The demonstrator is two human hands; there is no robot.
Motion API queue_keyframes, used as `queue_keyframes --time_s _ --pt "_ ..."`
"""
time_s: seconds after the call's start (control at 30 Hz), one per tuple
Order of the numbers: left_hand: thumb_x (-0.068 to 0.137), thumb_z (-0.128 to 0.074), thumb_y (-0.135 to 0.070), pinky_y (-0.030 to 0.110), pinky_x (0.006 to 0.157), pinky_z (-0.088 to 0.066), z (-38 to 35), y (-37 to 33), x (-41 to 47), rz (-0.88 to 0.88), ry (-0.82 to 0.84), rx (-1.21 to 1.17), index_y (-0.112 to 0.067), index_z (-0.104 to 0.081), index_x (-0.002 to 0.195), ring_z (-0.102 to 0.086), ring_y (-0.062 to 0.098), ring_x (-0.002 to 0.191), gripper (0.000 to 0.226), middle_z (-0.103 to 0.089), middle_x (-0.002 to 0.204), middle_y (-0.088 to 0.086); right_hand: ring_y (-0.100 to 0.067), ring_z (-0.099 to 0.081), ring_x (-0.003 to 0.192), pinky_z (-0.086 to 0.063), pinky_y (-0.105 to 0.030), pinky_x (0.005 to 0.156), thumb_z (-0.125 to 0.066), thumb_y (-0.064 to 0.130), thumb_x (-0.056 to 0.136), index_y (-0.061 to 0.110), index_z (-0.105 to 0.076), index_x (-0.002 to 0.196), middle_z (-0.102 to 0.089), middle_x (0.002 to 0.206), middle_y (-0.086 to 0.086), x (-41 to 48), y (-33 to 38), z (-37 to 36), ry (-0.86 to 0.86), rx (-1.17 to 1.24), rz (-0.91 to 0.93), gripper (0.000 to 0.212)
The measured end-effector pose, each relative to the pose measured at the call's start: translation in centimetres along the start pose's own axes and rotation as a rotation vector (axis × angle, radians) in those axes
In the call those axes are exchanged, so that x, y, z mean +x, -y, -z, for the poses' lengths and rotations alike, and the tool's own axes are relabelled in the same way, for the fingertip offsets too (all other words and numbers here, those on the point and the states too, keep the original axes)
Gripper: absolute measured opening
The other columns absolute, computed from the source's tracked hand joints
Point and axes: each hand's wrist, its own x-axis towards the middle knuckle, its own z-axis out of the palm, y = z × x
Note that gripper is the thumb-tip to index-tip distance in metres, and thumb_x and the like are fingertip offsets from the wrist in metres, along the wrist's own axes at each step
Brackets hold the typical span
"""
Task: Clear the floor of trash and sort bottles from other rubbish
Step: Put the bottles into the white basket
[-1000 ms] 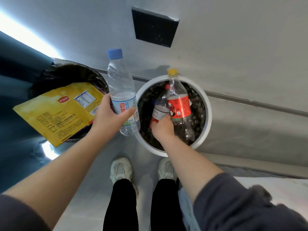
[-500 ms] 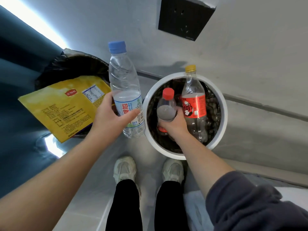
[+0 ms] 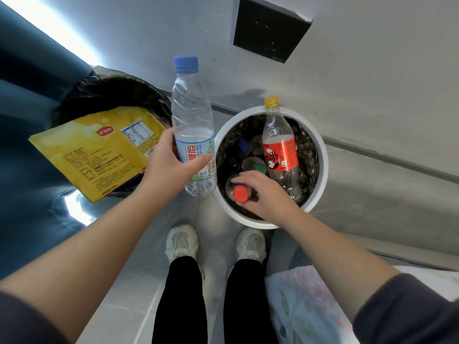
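My left hand point(image 3: 171, 165) grips a clear water bottle point(image 3: 192, 125) with a blue cap, upright, just left of the white bin point(image 3: 320, 155). My right hand point(image 3: 263, 192) reaches into that bin and closes on a small red-capped bottle point(image 3: 239, 192) near its front rim. A tall bottle with a yellow cap and red label point(image 3: 279, 145) leans inside the bin against the far side. A green cap point(image 3: 259, 167) and a blue cap point(image 3: 243, 145) of other bottles show at the bottom.
A black-lined bin point(image 3: 104, 90) stands at the left with a large yellow snack bag point(image 3: 99, 150) sticking out of it. A grey wall with a dark socket plate point(image 3: 270, 33) is behind. My shoes point(image 3: 182, 242) stand close to the bins; patterned fabric point(image 3: 305, 306) lies at lower right.
My right hand has pushed the red-capped bottle lower into the white bin, toward its front rim. The water bottle in my left hand has stayed beside the bin.
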Motion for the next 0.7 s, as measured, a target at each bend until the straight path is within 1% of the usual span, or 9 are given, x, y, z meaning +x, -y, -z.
queue_keyframes --time_s 0.07,0.1,0.2,0.3,0.4,0.5,0.57,0.63,0.7 --pt "0.072 -0.082 -0.028 0.008 0.062 -0.051 0.1 -0.1 0.0 0.004 0.002 0.003 -0.03 -0.048 0.121 -0.063 -0.012 0.088 0.059 -0.066 0.102 -0.017 -0.02 -0.051 0.126 -0.036 -0.024 0.106 -0.071 0.009 0.08 0.018 -0.061 0.127 -0.052 0.139 -0.004 -0.2 -0.1 0.1 -0.029 -0.048 -0.042 0.048" --pt "0.072 -0.081 -0.028 0.008 0.062 -0.051 0.1 -0.1 0.1 0.003 0.006 0.003 -0.03 -0.048 0.121 -0.063 -0.012 0.088 0.059 -0.066 0.102 -0.017 -0.022 -0.053 0.124 -0.037 -0.025 0.104 -0.069 0.006 0.081 0.016 -0.061 0.127 -0.053 0.137 -0.004 -0.3 -0.4 0.1 -0.026 -0.088 -0.067 0.048" --pt "0.072 -0.081 -0.027 0.006 0.061 -0.05 0.0 0.0 0.3 -0.002 0.012 -0.011 -0.031 -0.049 0.118 -0.063 -0.013 0.086 0.056 -0.066 0.099 -0.019 -0.028 -0.057 0.116 -0.045 -0.035 0.095 -0.064 0.008 0.085 0.015 -0.057 0.128 -0.054 0.136 -0.002 -0.2 -0.9 -0.5 -0.017 -0.252 -0.128 0.044" --pt "0.072 -0.082 -0.028 0.008 0.063 -0.051 -0.1 0.2 0.4 -0.013 0.012 0.008 -0.031 -0.049 0.117 -0.064 -0.01 0.087 0.056 -0.067 0.098 -0.019 -0.034 -0.061 0.105 -0.05 -0.04 0.084 -0.061 0.011 0.086 0.017 -0.053 0.13 -0.054 0.133 -0.005 1.3 -0.5 -1.6 0.034 -0.458 -0.13 0.045" --pt "0.072 -0.082 -0.029 0.006 0.062 -0.05 -0.2 0.3 0.6 -0.018 0.024 0.024 -0.032 -0.048 0.119 -0.063 -0.011 0.088 0.057 -0.066 0.099 -0.018 -0.038 -0.062 0.1 -0.046 -0.041 0.074 -0.054 0.003 0.087 0.014 -0.051 0.121 -0.054 0.123 -0.011 3.4 0.1 -3.3 0.076 -0.57 -0.136 0.036" --pt "0.072 -0.082 -0.029 0.007 0.064 -0.051 -0.1 0.3 0.4 -0.028 0.038 0.026 -0.032 -0.048 0.119 -0.064 -0.009 0.089 0.058 -0.067 0.1 -0.016 -0.039 -0.061 0.105 -0.048 -0.044 0.079 -0.046 -0.003 0.088 0.009 -0.05 0.125 -0.052 0.125 -0.017 4.6 -0.1 -4.8 0.123 -0.623 -0.186 0.039" --pt "0.071 -0.082 -0.029 0.008 0.065 -0.051 0.1 0.3 0.3 -0.033 0.047 0.029 -0.032 -0.05 0.118 -0.065 -0.007 0.09 0.057 -0.068 0.1 -0.016 -0.038 -0.059 0.11 -0.048 -0.045 0.084 -0.042 -0.002 0.091 0.008 -0.046 0.131 -0.048 0.13 -0.019 4.7 -0.7 -5.3 0.172 -0.67 -0.225 0.041" --pt "0.071 -0.082 -0.029 0.008 0.065 -0.051 0.6 0.0 0.4 -0.042 0.05 0.039 -0.031 -0.051 0.118 -0.064 -0.008 0.09 0.057 -0.067 0.1 -0.017 -0.037 -0.057 0.114 -0.047 -0.046 0.089 -0.04 0.0 0.093 0.008 -0.041 0.135 -0.045 0.134 -0.02 4.7 -1.1 -5.5 0.214 -0.704 -0.25 0.043" --pt "0.07 -0.083 -0.031 0.007 0.065 -0.051 0.9 -0.4 0.6 -0.054 0.046 0.049 -0.031 -0.051 0.119 -0.063 -0.009 0.09 0.058 -0.067 0.101 -0.018 -0.037 -0.051 0.122 -0.045 -0.046 0.095 -0.041 -0.001 0.092 0.01 -0.034 0.142 -0.038 0.141 -0.021 4.7 -0.9 -5.0 0.256 -0.697 -0.253 0.051"
